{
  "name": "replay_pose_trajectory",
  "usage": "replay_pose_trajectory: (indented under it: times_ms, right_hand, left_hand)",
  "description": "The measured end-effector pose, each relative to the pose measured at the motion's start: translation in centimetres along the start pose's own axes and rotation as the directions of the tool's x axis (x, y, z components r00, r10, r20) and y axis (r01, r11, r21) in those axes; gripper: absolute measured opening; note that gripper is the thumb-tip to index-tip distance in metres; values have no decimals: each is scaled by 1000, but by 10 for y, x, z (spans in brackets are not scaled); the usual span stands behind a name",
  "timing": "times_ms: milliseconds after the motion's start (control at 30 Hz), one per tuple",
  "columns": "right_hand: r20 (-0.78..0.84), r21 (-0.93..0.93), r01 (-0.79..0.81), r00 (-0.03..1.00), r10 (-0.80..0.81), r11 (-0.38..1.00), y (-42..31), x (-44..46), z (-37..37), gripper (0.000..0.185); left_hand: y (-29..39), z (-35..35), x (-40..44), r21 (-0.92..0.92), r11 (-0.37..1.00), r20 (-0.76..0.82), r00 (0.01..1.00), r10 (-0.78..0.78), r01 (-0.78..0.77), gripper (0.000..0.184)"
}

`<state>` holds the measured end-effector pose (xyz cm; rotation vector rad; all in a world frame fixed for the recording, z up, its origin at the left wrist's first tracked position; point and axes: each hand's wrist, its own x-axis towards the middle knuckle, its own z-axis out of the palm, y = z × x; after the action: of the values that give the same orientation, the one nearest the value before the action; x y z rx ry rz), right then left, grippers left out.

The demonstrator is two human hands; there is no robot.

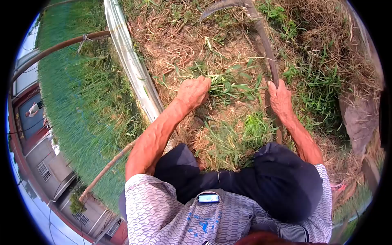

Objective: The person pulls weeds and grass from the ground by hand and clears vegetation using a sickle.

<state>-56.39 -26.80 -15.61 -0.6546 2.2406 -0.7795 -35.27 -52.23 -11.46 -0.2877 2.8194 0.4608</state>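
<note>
My left hand (193, 92) is closed around a bunch of green weeds (228, 86), whose leaves spread out to the right of the fist just above the soil. My right hand (280, 99) grips the wooden handle of a sickle (265, 43). The sickle points away from me, and its curved blade (220, 5) lies at the top of the view, partly cut off by the edge. Between my knees and hands is a patch of cut and standing grass (241, 141).
Rolled plastic sheeting (132, 59) runs along the left of the dirt strip. Beyond it grows a dense green bed (85, 114), crossed by a bent pole (61, 47). Dry grass (339, 36) is heaped at right, near a grey slab (359, 122). Buildings (45, 163) stand far left.
</note>
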Motion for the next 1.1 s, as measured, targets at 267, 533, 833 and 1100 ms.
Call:
replay_pose_trajectory:
  times_ms: [267, 533, 833, 1100]
  right_hand:
    - [37, 48, -21, 999, 19, 999, 32, -35, -14, 40]
    - [186, -223, -104, 971, 147, 969, 98, -87, -28, 41]
    - [101, 67, -126, 988, 118, 990, 43, -67, -23, 46]
    - [83, -171, -166, 980, 182, 971, 108, -119, -27, 42]
  left_hand:
    - [0, 14, 6, -30, 999, -24, 999, 43, -44, 23]
    - [-9, -6, 5, -88, 994, 9, 998, 58, -57, 21]
    - [38, 11, -14, -86, 993, 254, 963, 94, -75, 24]
    - [15, -18, 49, 129, 985, -184, 979, -86, 111, 75]
